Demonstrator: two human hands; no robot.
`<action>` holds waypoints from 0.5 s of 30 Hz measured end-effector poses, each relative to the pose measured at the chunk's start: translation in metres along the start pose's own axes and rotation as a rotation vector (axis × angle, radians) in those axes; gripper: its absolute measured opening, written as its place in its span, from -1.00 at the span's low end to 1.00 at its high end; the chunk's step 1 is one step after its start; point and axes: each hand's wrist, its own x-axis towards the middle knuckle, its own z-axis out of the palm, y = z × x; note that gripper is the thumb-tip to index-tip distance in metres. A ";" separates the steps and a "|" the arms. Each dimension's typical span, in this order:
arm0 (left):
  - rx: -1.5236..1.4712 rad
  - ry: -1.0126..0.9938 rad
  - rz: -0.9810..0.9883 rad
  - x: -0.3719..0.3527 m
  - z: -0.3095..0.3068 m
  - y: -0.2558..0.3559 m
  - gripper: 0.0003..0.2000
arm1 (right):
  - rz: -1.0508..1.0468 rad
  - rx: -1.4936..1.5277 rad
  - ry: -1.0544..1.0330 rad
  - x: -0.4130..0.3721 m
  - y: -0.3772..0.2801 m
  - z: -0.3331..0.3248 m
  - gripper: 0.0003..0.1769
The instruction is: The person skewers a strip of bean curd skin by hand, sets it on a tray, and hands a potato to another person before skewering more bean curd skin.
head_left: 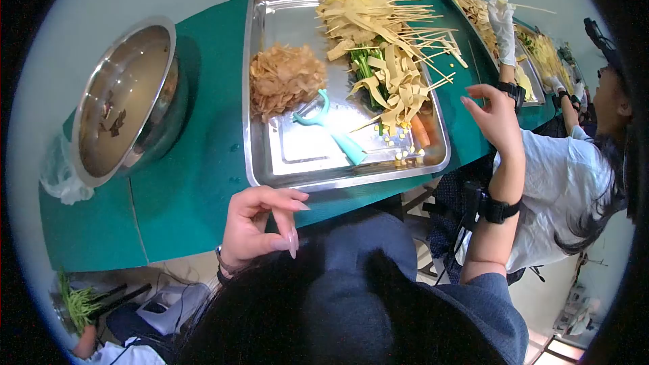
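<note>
My left hand (260,226) hovers near the table edge, just below the metal tray (284,179). Its fingers are bent, thumb tip close to a fingertip, with nothing visible in them. Over the table to the right of the tray, my right hand (493,118) is raised with its fingers apart and empty. Inside the tray lie a heap of thin brown slices (287,78), a turquoise peeler with a Y-shaped head (341,136), and skewers of pale yellow strips (362,17). Green stalks (368,71), an orange carrot-like piece (420,132) and small yellowish bits (405,154) are beside them.
A large metal bowl (125,101) with dark scraps stands on the green table (209,115) at left, beside a clear plastic bag (64,172). At right, a co-worker's gloved hand (501,27) holds a skewer over another tray (534,88). Another person sits lower left near green stalks (78,301).
</note>
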 end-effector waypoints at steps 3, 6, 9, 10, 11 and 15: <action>0.003 0.004 0.035 -0.003 0.002 -0.003 -0.64 | -0.123 -0.040 0.144 0.022 0.008 0.016 -0.75; 0.004 0.009 0.018 -0.005 0.006 0.000 -0.62 | -0.272 -0.119 0.161 0.046 0.012 0.036 -0.76; -0.004 0.000 0.029 -0.005 0.008 0.002 -0.61 | -0.237 -0.243 0.101 0.060 0.010 0.050 -0.76; -0.004 0.003 0.029 -0.006 0.009 0.003 -0.61 | -0.188 -0.300 0.063 0.063 0.009 0.053 -0.75; -0.004 0.005 0.028 -0.007 0.010 0.004 -0.60 | -0.139 -0.358 0.026 0.065 0.006 0.055 -0.74; 0.004 0.030 0.046 -0.009 0.009 0.004 -0.57 | -0.041 -0.324 -0.005 0.068 0.001 0.054 -0.82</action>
